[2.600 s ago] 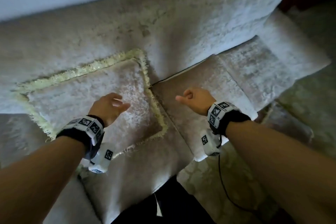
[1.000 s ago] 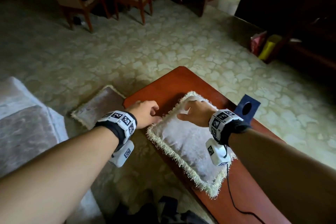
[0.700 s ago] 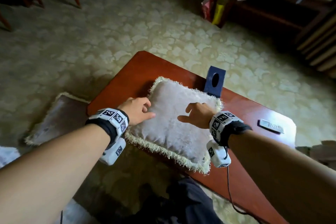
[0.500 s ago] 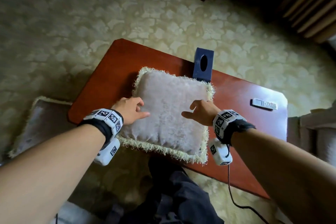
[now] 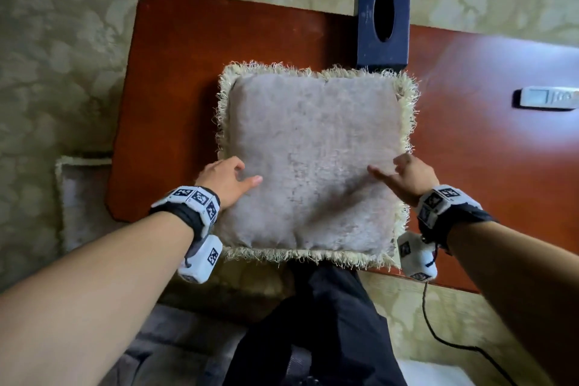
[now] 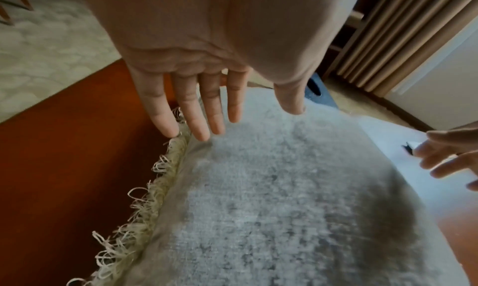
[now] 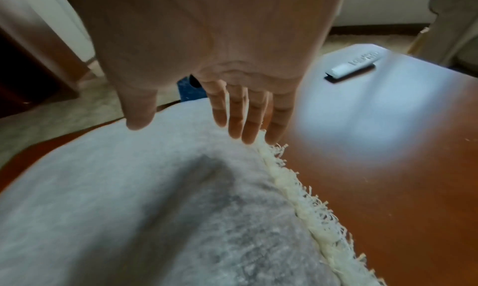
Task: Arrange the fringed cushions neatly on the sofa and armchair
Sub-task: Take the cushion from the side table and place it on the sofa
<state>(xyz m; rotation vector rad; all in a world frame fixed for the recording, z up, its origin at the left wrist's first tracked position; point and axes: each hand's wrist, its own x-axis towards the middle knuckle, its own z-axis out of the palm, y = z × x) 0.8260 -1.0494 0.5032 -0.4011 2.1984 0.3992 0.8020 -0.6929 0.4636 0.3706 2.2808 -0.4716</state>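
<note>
Fringed cushion (image 5: 313,160) lies flat on the wooden surface (image 5: 175,78), tissue box (image 5: 383,14) at its 12 o'clock. Since half a second ago, left hand (image 5: 224,180) and right hand (image 5: 409,178) have spread to its side edges, fingers straight, nothing gripped. Lift appears imminent.

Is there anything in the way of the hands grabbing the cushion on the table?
No. The left hand and right hand are open at the two sides of the cushion, with nothing between them and it. The blue box stands at its far edge and the remote lies off to the right.
</note>
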